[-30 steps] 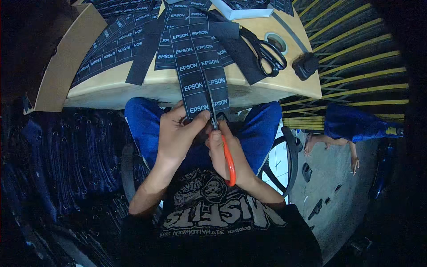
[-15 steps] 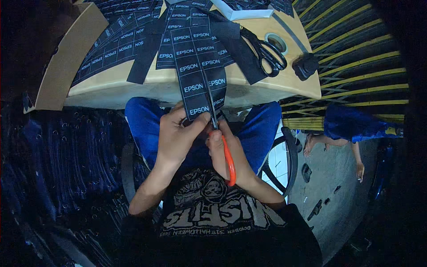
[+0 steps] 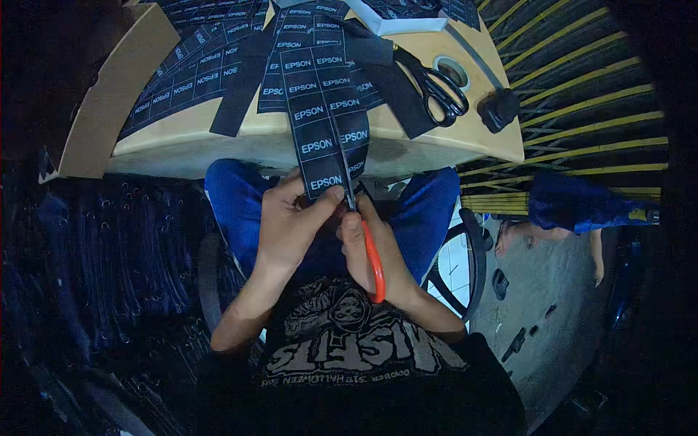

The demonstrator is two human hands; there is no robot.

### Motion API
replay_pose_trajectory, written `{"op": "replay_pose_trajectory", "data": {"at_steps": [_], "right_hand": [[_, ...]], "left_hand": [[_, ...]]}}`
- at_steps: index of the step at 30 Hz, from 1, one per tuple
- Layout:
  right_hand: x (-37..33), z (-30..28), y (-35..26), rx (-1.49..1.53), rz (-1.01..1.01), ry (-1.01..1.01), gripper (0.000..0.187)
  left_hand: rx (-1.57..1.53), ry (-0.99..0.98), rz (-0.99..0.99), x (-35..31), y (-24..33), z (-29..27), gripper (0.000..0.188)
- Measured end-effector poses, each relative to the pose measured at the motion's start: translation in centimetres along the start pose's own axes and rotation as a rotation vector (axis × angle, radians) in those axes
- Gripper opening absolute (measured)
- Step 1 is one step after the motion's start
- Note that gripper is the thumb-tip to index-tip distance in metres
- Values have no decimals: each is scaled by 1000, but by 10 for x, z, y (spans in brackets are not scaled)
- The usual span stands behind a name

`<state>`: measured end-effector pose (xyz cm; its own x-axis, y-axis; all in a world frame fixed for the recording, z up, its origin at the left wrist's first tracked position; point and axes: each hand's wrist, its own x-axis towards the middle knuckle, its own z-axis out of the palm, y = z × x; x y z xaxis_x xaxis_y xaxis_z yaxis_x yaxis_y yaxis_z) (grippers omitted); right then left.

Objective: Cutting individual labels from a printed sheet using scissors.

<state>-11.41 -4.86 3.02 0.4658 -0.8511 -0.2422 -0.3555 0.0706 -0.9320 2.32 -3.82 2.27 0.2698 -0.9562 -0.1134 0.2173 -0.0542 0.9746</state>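
The left hand (image 3: 283,219) pinches a printed black sheet (image 3: 308,127) while the right hand (image 3: 390,260) grips orange-handled scissors (image 3: 374,260) against it.

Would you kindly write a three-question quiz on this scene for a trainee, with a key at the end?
1. Multiple choice: Which tool is in the right hand?
A. A wooden ruler
B. Metal scissors with orange handles
C. A white brush

2. True or false: The black-handled scissors lie on the pale wooden table, untouched by either hand.

3. Short answer: What does the left hand hold beside the blades?

Key:
1. B
2. True
3. A long, flat black sheet printed with pale grid lines and lettering
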Motion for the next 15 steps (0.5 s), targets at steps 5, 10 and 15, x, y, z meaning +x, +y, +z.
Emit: {"op": "replay_pose_trajectory", "data": {"at_steps": [5,10,15], "right_hand": [[3,1,1,-10,-43,21,56],[5,-4,0,-25,-44,-9,55],[5,-5,5,81,-12,-46,51]], "left_hand": [[-19,0,20,0,1,0,10],[-2,-4,6,0,0,-2,12],[-136,15,-61,6,1,-3,18]]}}
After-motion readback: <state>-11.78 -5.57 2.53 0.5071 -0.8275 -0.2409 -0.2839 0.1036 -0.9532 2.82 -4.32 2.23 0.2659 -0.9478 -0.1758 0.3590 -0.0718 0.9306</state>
